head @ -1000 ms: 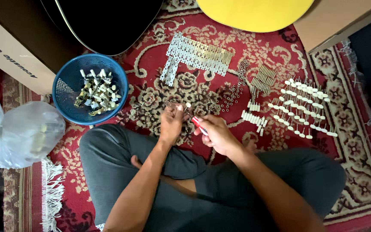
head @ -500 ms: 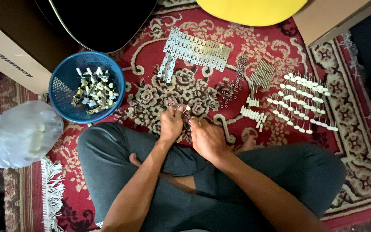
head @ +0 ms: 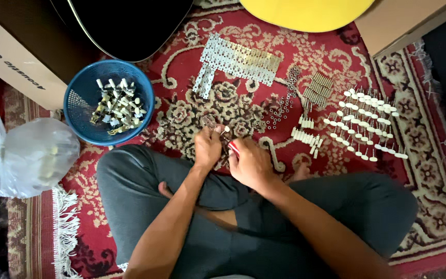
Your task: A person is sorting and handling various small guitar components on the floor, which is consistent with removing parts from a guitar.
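I sit cross-legged on a red patterned carpet (head: 192, 82). My left hand (head: 207, 147) pinches a small metal tuning-peg part with a white knob (head: 225, 130) just above my knees. Right beside it, my right hand (head: 251, 164) grips a red-handled tool (head: 233, 148) whose tip points at that part. The two hands nearly touch. The tool's tip is hidden between the fingers.
A blue basket (head: 81, 121) of assembled pegs stands at the left, a white plastic bag (head: 29, 157) beyond it. Metal plates (head: 238, 59), small rings (head: 280, 108), brass pieces (head: 318, 90) and rows of white-knobbed pegs (head: 367, 124) lie ahead and right. A black guitar body (head: 125, 23), yellow guitar (head: 305, 10), cardboard boxes surround.
My right hand has drawn in against the left hand, and the red-handled tool shows again between them. The left hand has stayed over the same spot.
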